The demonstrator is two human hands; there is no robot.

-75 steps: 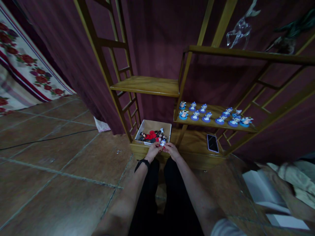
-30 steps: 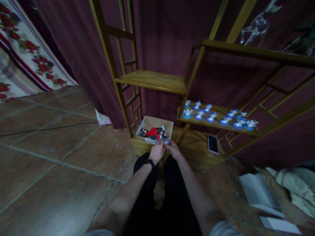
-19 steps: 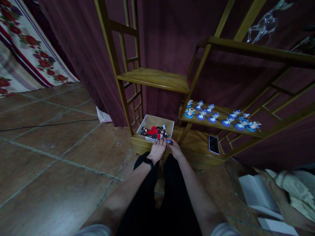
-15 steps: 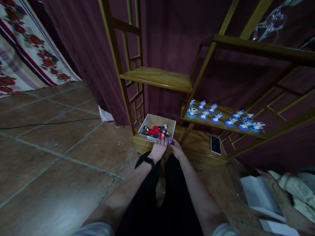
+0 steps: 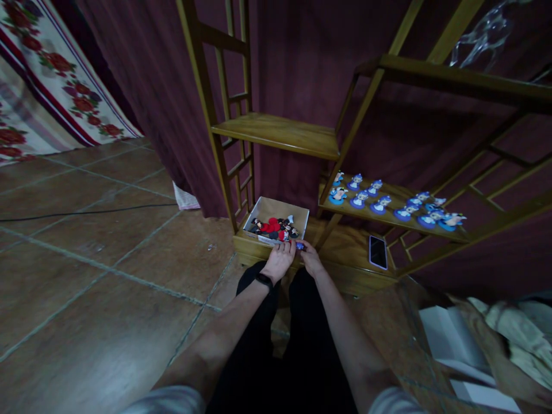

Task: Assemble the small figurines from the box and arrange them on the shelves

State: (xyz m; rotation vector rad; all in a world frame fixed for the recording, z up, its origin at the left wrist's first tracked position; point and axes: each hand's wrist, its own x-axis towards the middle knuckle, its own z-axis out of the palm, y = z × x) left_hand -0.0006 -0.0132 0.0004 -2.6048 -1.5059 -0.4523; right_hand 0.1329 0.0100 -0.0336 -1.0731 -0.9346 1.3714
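Observation:
Between my two hands is a small purple figurine (image 5: 299, 246), mostly covered by fingers. My left hand (image 5: 280, 260), with a dark band at the wrist, has its fingers closed at the figurine's left side. From the right, my right hand (image 5: 311, 259) pinches it. Just beyond my hands stands an open box (image 5: 297, 210) on the bottom shelf. Several red and black figurines (image 5: 273, 226) lie jumbled inside it. On the middle shelf to the right, several purple and blue figurines (image 5: 380, 204) stand upright on round bases.
The wooden shelf unit (image 5: 276, 131) stands before a dark red curtain (image 5: 293, 69). A phone (image 5: 378, 252) lies on the bottom shelf at right. A clear animal-shaped ornament (image 5: 483, 37) is on the upper shelf. White boxes (image 5: 457, 339) sit on the floor at right.
Both hands stay together at the box's front edge, holding the purple figurine, a little more of which shows now. The camera view has shifted slightly. The figurines on the shelf stand as before.

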